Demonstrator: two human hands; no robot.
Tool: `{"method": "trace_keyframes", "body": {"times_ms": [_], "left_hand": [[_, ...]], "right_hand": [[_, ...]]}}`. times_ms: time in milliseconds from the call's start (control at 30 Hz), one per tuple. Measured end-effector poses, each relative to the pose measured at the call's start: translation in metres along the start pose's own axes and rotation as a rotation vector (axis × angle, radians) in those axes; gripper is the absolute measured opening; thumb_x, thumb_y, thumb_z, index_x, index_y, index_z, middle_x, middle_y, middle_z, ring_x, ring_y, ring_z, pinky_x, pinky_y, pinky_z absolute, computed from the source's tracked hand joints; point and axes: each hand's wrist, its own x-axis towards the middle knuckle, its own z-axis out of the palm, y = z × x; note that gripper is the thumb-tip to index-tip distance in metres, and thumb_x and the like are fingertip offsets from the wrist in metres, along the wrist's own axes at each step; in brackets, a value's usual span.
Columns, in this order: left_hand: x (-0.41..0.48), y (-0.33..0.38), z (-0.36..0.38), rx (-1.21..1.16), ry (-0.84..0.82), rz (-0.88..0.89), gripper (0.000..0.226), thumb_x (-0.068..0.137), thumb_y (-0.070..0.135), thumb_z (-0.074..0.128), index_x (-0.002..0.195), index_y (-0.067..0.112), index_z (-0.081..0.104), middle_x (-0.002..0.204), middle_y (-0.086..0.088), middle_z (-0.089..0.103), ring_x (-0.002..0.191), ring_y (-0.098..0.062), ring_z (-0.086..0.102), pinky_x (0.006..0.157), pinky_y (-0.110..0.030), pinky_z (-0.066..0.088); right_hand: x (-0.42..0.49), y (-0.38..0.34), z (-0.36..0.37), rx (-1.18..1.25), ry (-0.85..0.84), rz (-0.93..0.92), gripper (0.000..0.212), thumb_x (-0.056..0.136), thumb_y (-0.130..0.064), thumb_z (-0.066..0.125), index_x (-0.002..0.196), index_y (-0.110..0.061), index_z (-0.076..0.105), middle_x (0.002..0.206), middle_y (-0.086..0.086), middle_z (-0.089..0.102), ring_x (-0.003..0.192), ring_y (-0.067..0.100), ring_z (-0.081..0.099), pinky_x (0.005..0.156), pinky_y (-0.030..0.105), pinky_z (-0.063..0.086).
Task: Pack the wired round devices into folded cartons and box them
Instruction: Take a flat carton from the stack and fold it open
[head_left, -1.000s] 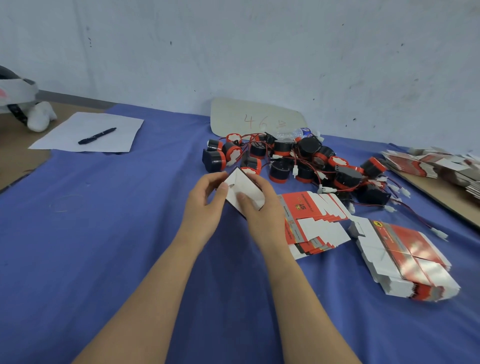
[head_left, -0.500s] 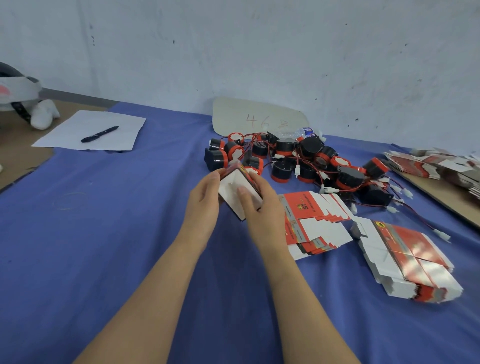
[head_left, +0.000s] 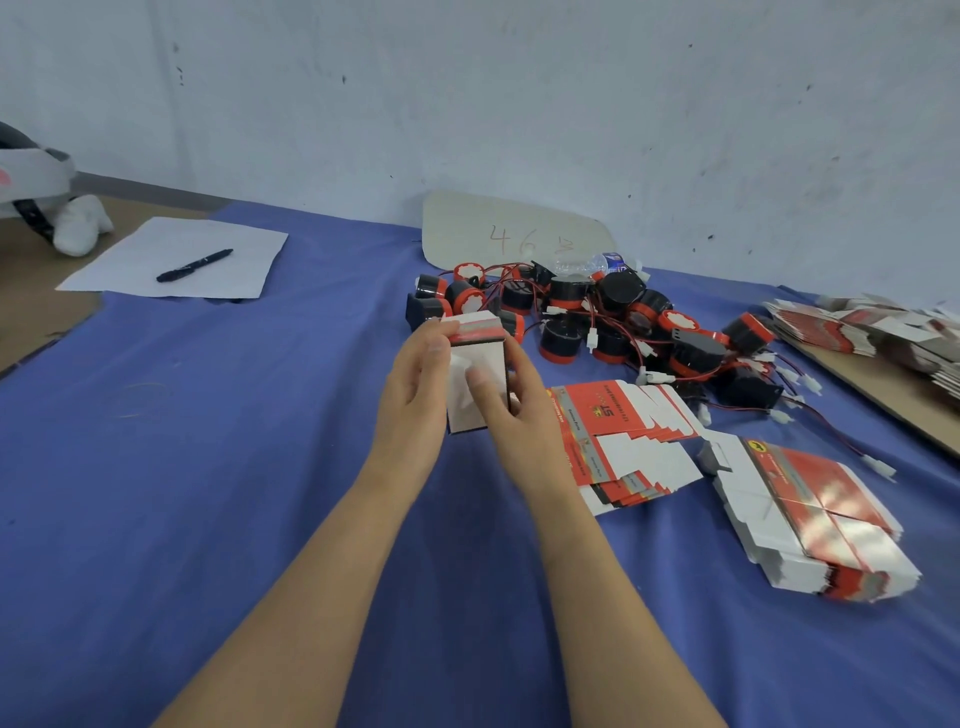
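Both hands hold one small carton (head_left: 477, 379) above the blue cloth, its white inside facing me and a red-and-grey flap on top. My left hand (head_left: 415, 400) grips its left side; my right hand (head_left: 511, 410) presses its right side with the thumb on the white face. Behind it lies a heap of black-and-red round devices (head_left: 597, 322) with red wires and white plugs. To the right of my hands sits a fanned stack of flat red-and-white cartons (head_left: 621, 441), and a second stack (head_left: 810, 514) lies further right.
A white sheet (head_left: 176, 260) with a black pen (head_left: 195, 265) lies at the far left. A beige card marked 46 (head_left: 514, 234) leans on the wall. More flat cartons (head_left: 878, 332) lie on a brown board at the right edge. A white headset (head_left: 31, 182) sits far left.
The carton has turned from a tilted flat blank into an upright, squared shape, with a red-and-grey flap now showing on top. Both hands stayed on it and rose slightly.
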Motion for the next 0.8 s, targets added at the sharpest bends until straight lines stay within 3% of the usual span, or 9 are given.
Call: {"method": "trace_keyframes", "body": {"times_ms": [67,133,200,267,400,500,600,700,800], "left_hand": [[0.001,-0.002,0.000,0.051,-0.009,-0.009,0.026,0.103,0.031,0.037,0.111,0.040,0.060,0.120,0.015,0.060,0.105,0.007,0.057,0.083,-0.008,0.044],[0.003,-0.004,-0.002,0.129,-0.001,-0.052,0.026,0.101,0.037,0.038,0.099,0.049,0.060,0.117,0.018,0.056,0.102,0.016,0.052,0.084,-0.006,0.041],[0.008,-0.008,-0.005,0.232,0.017,-0.093,0.029,0.100,0.041,0.039,0.082,0.040,0.061,0.112,0.005,0.059,0.106,0.001,0.054,0.093,-0.026,0.044],[0.012,-0.014,-0.010,0.300,0.017,-0.167,0.036,0.097,0.048,0.042,0.086,0.020,0.062,0.101,-0.009,0.063,0.095,-0.016,0.059,0.086,-0.040,0.047],[0.013,-0.028,-0.025,0.694,0.007,-0.338,0.051,0.093,0.058,0.041,0.108,0.013,0.062,0.111,-0.004,0.066,0.108,-0.021,0.057,0.090,-0.038,0.048],[0.011,-0.030,-0.025,0.722,0.058,-0.272,0.031,0.102,0.033,0.034,0.101,0.013,0.058,0.104,-0.007,0.065,0.078,-0.010,0.054,0.060,-0.022,0.039],[0.014,-0.032,-0.025,0.639,0.087,-0.184,0.031,0.101,0.012,0.031,0.124,0.013,0.052,0.123,-0.004,0.058,0.104,-0.018,0.056,0.079,-0.028,0.045],[0.013,-0.033,-0.023,0.618,0.037,-0.138,0.045,0.098,0.007,0.031,0.141,0.015,0.039,0.141,-0.002,0.045,0.127,-0.018,0.045,0.103,-0.035,0.041],[0.011,-0.029,-0.018,0.395,0.003,-0.197,0.037,0.104,0.032,0.026,0.133,0.024,0.048,0.128,0.004,0.055,0.113,-0.011,0.052,0.087,-0.021,0.041]], "right_hand": [[-0.002,-0.002,0.004,0.068,0.017,-0.002,0.029,0.097,-0.026,0.053,0.126,-0.031,0.053,0.111,-0.017,0.064,0.100,-0.003,0.061,0.079,0.014,0.048],[-0.003,-0.001,0.004,-0.074,0.094,-0.050,0.027,0.094,-0.029,0.058,0.121,-0.027,0.056,0.114,-0.011,0.061,0.108,0.005,0.056,0.086,0.017,0.045],[-0.005,0.004,0.004,-0.398,0.121,-0.151,0.038,0.087,-0.026,0.068,0.121,-0.015,0.055,0.120,0.001,0.053,0.115,0.014,0.045,0.094,0.018,0.035],[-0.005,0.008,0.007,-0.620,0.033,-0.202,0.033,0.087,-0.020,0.067,0.117,-0.011,0.058,0.123,0.005,0.051,0.123,0.023,0.036,0.100,0.022,0.028],[-0.009,0.016,0.013,-0.870,-0.208,-0.210,0.022,0.092,-0.017,0.053,0.112,-0.016,0.063,0.116,0.002,0.062,0.126,0.031,0.039,0.112,0.029,0.020],[-0.010,0.010,0.016,-0.744,-0.162,-0.203,0.027,0.091,-0.014,0.055,0.116,-0.016,0.063,0.128,0.002,0.056,0.125,0.026,0.043,0.107,0.032,0.031],[-0.012,0.003,0.020,-0.617,-0.011,-0.221,0.040,0.089,-0.007,0.057,0.128,-0.016,0.053,0.146,0.001,0.034,0.118,0.019,0.048,0.089,0.032,0.046],[-0.012,0.002,0.020,-0.467,0.098,-0.195,0.052,0.090,-0.010,0.056,0.139,-0.017,0.038,0.146,-0.002,0.032,0.113,0.012,0.048,0.083,0.030,0.049],[-0.009,0.005,0.016,-0.309,0.074,-0.043,0.044,0.096,-0.019,0.052,0.138,-0.016,0.041,0.134,-0.004,0.052,0.113,0.013,0.054,0.092,0.034,0.049]]}}
